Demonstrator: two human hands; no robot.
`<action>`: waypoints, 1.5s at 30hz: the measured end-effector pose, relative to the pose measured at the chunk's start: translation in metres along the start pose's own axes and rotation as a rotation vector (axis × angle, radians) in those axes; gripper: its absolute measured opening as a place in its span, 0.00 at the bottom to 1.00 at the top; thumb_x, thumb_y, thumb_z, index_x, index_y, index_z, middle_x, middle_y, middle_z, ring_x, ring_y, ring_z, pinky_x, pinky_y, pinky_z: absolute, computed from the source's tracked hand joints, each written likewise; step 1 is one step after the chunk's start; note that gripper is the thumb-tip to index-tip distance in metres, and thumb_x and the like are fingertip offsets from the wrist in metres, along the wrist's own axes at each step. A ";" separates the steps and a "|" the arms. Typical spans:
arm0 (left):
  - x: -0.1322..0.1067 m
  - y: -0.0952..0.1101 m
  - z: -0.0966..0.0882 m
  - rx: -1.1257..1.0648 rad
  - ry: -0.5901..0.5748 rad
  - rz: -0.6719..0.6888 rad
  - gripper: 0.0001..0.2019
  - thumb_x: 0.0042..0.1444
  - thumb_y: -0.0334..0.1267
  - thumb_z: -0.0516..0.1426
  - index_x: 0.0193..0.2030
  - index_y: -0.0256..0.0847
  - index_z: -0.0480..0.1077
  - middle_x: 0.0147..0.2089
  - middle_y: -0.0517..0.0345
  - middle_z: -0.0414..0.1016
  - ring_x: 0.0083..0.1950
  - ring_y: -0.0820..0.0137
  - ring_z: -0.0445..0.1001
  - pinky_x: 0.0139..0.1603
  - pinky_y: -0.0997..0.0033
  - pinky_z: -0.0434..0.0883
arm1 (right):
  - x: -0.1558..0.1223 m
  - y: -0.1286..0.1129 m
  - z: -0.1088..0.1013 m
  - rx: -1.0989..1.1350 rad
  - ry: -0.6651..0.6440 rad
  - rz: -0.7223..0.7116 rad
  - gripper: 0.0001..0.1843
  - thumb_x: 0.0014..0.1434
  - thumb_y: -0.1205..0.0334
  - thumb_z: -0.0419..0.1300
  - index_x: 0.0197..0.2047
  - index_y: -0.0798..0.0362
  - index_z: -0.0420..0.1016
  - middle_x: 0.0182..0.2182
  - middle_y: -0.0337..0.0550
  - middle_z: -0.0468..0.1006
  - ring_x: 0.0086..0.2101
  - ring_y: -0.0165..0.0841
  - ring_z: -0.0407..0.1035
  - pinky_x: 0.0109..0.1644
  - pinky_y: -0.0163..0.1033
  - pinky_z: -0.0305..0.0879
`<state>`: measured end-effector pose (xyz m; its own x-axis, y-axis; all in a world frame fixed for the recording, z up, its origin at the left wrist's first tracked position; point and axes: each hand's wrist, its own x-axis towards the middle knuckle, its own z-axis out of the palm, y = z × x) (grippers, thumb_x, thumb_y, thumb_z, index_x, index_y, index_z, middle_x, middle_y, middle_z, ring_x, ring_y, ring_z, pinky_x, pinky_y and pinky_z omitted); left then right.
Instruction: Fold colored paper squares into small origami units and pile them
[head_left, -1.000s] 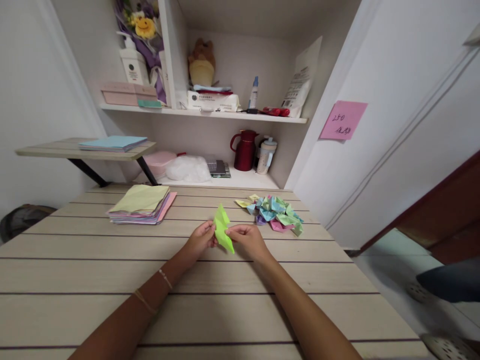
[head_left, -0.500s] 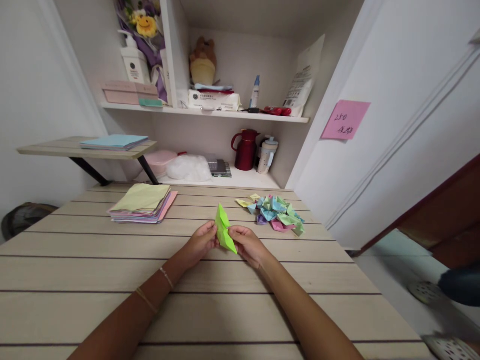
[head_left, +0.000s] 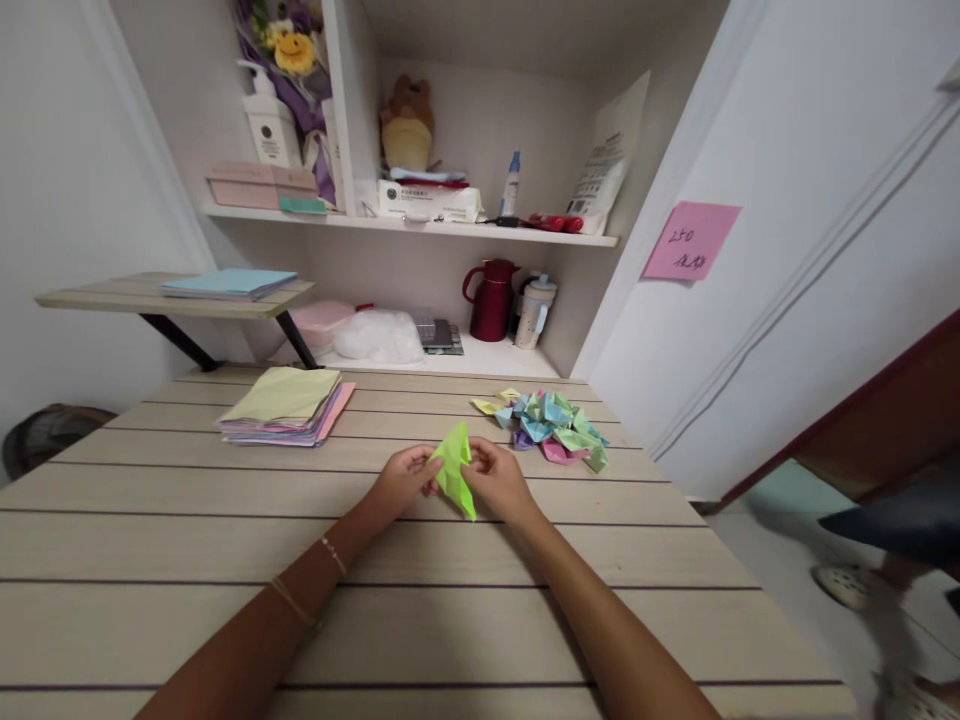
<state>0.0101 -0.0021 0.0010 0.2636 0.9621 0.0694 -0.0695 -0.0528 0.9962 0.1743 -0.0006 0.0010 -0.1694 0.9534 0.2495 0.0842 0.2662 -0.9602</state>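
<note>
Lime-green pointed folded-paper piece (head_left: 452, 468) is pinched by L hand (head_left: 403, 482) & R hand (head_left: 501, 482); prob mid-shaping, next crease likely needs steady L grip.

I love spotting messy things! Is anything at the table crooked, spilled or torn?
The paper stack is crooked: pink sheets stick out on its right. Folded papers lie jumbled. I see no spill, nor any tear in the green paper.
</note>
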 end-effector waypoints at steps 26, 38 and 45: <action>-0.006 0.005 -0.006 -0.374 -0.011 -0.311 0.11 0.43 0.35 0.62 0.35 0.32 0.72 0.32 0.50 0.77 0.32 0.69 0.75 0.35 0.74 0.69 | -0.002 -0.008 -0.006 -0.208 -0.040 -0.338 0.18 0.42 0.78 0.55 0.33 0.50 0.78 0.38 0.45 0.74 0.39 0.35 0.68 0.38 0.36 0.64; -0.002 0.010 -0.014 -0.199 0.131 -0.089 0.25 0.42 0.42 0.62 0.47 0.37 0.63 0.32 0.51 0.76 0.27 0.70 0.73 0.27 0.74 0.68 | -0.003 -0.003 -0.014 0.278 -0.488 0.178 0.32 0.38 0.63 0.68 0.49 0.55 0.69 0.29 0.41 0.76 0.30 0.30 0.71 0.35 0.35 0.65; -0.004 0.020 -0.014 -0.144 -0.007 -0.001 0.15 0.37 0.34 0.65 0.34 0.34 0.69 0.34 0.52 0.75 0.34 0.70 0.74 0.35 0.74 0.69 | -0.001 -0.007 -0.016 0.267 -0.322 0.112 0.30 0.38 0.63 0.69 0.47 0.55 0.70 0.26 0.38 0.76 0.27 0.28 0.69 0.32 0.33 0.64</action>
<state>-0.0054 -0.0036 0.0195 0.2703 0.9603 0.0690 -0.2067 -0.0121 0.9783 0.1897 -0.0008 0.0094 -0.4753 0.8701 0.1308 -0.1304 0.0773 -0.9884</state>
